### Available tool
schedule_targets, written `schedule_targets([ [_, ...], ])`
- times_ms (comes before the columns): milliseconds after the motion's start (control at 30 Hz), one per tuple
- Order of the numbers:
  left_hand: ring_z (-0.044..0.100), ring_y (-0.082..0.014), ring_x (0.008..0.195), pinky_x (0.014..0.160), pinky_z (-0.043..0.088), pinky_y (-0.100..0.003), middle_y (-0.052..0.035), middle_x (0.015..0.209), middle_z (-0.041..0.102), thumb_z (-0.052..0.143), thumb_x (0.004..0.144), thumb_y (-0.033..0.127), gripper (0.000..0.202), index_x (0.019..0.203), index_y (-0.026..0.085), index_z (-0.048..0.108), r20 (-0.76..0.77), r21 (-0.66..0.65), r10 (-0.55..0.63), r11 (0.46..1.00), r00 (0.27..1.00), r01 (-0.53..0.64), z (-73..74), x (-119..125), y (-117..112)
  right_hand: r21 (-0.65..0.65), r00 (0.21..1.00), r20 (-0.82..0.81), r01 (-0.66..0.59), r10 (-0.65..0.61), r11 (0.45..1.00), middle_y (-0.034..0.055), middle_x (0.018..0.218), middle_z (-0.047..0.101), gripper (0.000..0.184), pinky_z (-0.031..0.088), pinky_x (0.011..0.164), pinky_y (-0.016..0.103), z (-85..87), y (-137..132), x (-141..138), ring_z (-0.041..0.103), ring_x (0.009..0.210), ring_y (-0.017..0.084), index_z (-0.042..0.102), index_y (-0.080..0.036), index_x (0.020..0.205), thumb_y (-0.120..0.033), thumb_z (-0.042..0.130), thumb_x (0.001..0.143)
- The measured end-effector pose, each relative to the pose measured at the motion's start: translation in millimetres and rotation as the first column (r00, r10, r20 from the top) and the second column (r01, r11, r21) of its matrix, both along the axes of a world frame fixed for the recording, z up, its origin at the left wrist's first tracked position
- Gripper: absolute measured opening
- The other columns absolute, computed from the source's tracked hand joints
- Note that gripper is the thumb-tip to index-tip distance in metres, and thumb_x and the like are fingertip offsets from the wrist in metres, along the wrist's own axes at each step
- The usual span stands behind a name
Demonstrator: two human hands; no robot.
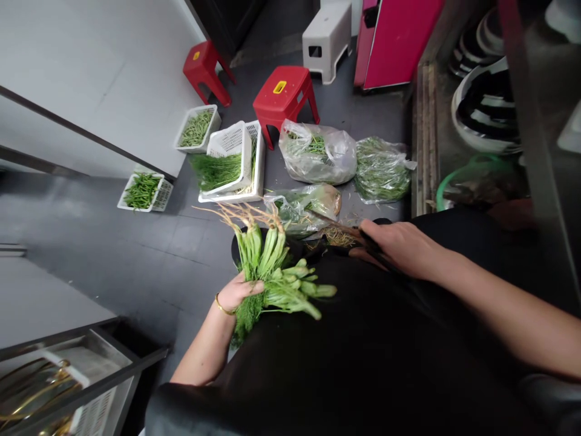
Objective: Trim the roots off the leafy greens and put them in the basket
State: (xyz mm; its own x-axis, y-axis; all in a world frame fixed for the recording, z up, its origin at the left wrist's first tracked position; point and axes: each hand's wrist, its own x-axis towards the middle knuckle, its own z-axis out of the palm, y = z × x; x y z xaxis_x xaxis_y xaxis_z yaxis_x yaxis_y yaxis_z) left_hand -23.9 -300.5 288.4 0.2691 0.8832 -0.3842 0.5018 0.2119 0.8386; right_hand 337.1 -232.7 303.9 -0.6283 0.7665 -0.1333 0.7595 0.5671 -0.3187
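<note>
My left hand (239,292) is closed around a bunch of green leafy stalks (267,266) with pale roots pointing up and away from me. Some cut stalk ends (308,292) lie across my black apron beside it. My right hand (399,245) is closed on a pair of dark scissors (345,231), whose blades point left toward the roots. A gold bangle sits on my left wrist.
On the grey floor ahead lie plastic bags of greens (318,154) (381,169) (302,206), stacked white baskets of greens (233,163), two smaller baskets (197,127) (144,191), red stools (284,97) (205,69) and a grey stool (327,36). A metal rack (77,381) stands at lower left.
</note>
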Motion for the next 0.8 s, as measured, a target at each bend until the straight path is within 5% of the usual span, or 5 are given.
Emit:
schedule_targets([
  [167,0.058,-0.0249,0.087,0.083,0.047,-0.038,-0.0097,0.088,0.068,0.066,0.069,0.041,0.027,0.080,0.016,0.068,-0.030,-0.006,0.111,0.994,0.993,-0.111,7.9,20,3,-0.029,0.996,0.091,0.001,0.001,1.000,0.0074,0.067,0.066,0.040,0.019,0.050,0.030,15.1,-4,0,0.061,0.056,0.023,0.046,-0.019,0.092,-0.056,0.031,0.091],
  [367,0.052,-0.0182,0.070,0.066,0.045,-0.032,-0.0047,0.070,0.059,0.061,0.075,0.037,0.023,0.072,0.014,0.062,0.011,-0.068,-0.026,0.997,1.000,0.027,13.9,38,6,-0.046,0.984,0.180,0.007,0.002,0.999,0.0111,0.071,0.068,0.046,0.020,0.050,0.030,20.2,0,-9,0.064,0.063,0.025,0.048,-0.016,0.095,-0.058,0.030,0.091],
  [633,0.050,-0.0177,0.069,0.065,0.045,-0.031,-0.0051,0.071,0.058,0.059,0.075,0.038,0.023,0.071,0.015,0.060,0.020,-0.064,-0.048,0.997,0.999,0.050,15.2,38,8,-0.072,0.978,0.203,-0.034,0.048,0.997,0.0105,0.069,0.068,0.049,0.018,0.049,0.030,19.8,1,-3,0.063,0.060,0.025,0.050,-0.016,0.097,-0.060,0.030,0.090],
  [800,0.052,-0.0176,0.068,0.066,0.046,-0.031,-0.0041,0.069,0.058,0.061,0.075,0.038,0.024,0.071,0.014,0.060,0.029,-0.070,-0.048,0.996,0.998,0.049,12.6,39,8,-0.053,0.978,0.200,-0.042,0.051,0.998,0.0081,0.062,0.065,0.031,0.016,0.049,0.030,13.3,2,3,0.060,0.055,0.022,0.052,-0.017,0.093,-0.044,0.036,0.092],
])
